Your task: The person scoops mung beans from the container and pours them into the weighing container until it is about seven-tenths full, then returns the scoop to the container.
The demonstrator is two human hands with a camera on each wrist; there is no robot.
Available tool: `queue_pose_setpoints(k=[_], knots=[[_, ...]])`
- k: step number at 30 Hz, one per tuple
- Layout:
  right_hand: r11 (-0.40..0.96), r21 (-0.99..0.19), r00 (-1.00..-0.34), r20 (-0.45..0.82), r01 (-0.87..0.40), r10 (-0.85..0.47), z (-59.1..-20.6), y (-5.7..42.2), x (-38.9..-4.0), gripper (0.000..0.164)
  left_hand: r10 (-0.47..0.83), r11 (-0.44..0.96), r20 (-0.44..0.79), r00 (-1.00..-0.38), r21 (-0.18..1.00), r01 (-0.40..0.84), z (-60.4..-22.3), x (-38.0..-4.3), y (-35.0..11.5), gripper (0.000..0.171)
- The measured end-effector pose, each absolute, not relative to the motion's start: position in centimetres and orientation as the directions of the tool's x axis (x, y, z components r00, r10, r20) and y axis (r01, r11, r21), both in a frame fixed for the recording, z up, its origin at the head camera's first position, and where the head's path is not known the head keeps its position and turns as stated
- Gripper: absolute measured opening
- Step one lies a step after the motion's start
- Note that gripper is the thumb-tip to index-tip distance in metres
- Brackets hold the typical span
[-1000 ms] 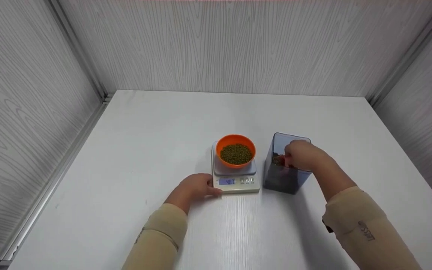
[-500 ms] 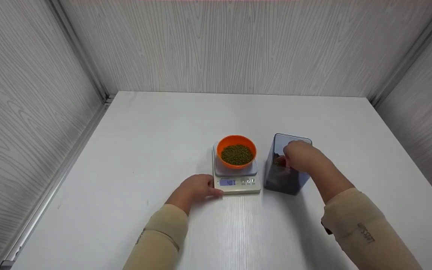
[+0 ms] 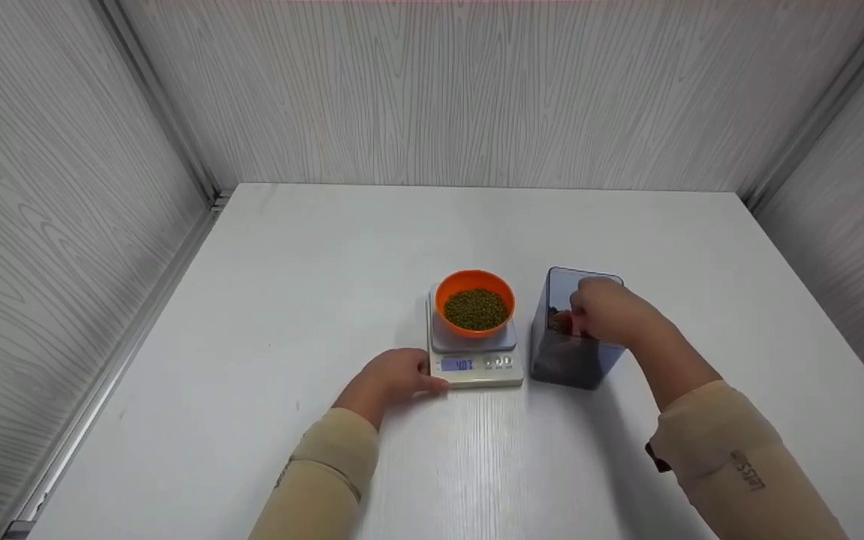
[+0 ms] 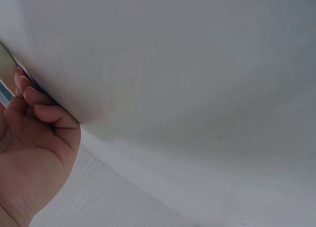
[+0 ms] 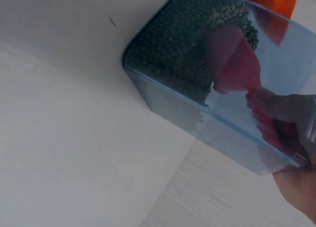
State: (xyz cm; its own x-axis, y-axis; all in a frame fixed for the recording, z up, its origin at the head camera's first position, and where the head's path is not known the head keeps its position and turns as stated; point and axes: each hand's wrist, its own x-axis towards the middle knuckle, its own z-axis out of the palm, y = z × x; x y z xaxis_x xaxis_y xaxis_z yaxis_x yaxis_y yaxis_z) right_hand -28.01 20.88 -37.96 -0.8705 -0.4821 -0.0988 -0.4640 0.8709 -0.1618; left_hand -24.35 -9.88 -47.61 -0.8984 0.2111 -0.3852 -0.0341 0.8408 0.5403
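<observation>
My left hand (image 3: 396, 373) grips the front left corner of a white kitchen scale (image 3: 486, 378), thumb along the front edge. In the left wrist view its fingers (image 4: 37, 96) curl at the scale's side. An orange bowl (image 3: 475, 280) with small green beans (image 3: 477, 310) sits on the scale, whose display reads about 407. Inside a clear bluish plastic container (image 3: 561, 364) right of the scale, my right hand (image 3: 608, 309) holds a red scoop (image 5: 239, 64) by its handle. The scoop's blade lies against the green beans (image 5: 170, 47) in the container, seen through its wall.
Everything stands on a white table (image 3: 327, 262). Pale wood-grain panels (image 3: 432, 90) rise behind it and on both sides. The container is close beside the scale's right edge.
The right hand has shifted slightly within the container, staying on the scoop. The left hand, scale and bowl keep their places; the head view drifts a little.
</observation>
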Motion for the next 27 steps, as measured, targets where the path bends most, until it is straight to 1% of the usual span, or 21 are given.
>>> queue_pose_setpoints(k=[3, 7, 12, 19, 27], knots=[[0.873, -0.156, -0.874, -0.089, -0.462, -0.478, -37.9, 21.2, -28.1, 0.006, 0.215, 0.841, -0.387, -0.897, 0.54, -0.031, -47.6, -24.4, -9.9, 0.037], [0.866, -0.156, -0.87, -0.058, -0.476, -0.489, -37.7, 21.7, -28.3, 0.007, 0.237, 0.848, -0.367, -0.899, 0.53, 0.007, -47.5, -24.4, -9.9, 0.038], [0.851, -0.212, -0.868, -0.024, -0.481, -0.496, -37.3, 22.6, -28.1, 0.007, 0.271, 0.853, -0.336, -0.902, 0.518, 0.063, -47.4, -24.5, -10.0, 0.038], [0.821, -0.28, -0.858, 0.026, -0.498, -0.512, -36.4, 24.0, -27.4, 0.008, 0.262, 0.853, -0.344, -0.901, 0.519, 0.05, -47.2, -24.3, -10.0, 0.038], [0.812, -0.368, -0.881, 0.051, -0.454, -0.47, -36.3, 26.0, -26.8, 0.011, 0.255, 0.853, -0.35, -0.901, 0.52, 0.039, -47.3, -24.4, -9.8, 0.038]])
